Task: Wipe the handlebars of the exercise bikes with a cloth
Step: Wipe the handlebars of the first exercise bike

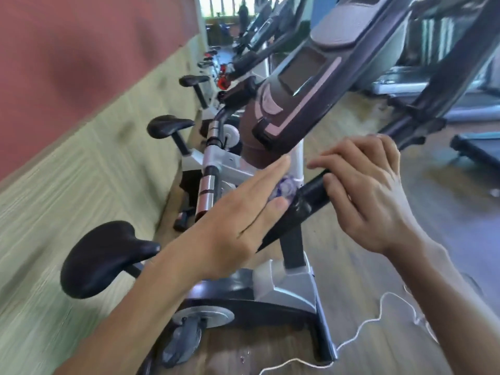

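A black handlebar (311,196) of the nearest exercise bike runs diagonally across the middle of the head view. My left hand (243,212) lies against it with straight fingers, pressing a small purple-and-white cloth (285,186) onto the bar; most of the cloth is hidden under the fingers. My right hand (362,190) is just right of it, fingers curled over the upper part of the same bar. The bike's console (303,85) hangs above both hands.
The bike's black saddle (102,258) sits at lower left. More bikes (173,128) line the left wall into the distance. Treadmills (465,104) stand at the right. A white cable (365,328) trails over the wooden floor near the bike's base.
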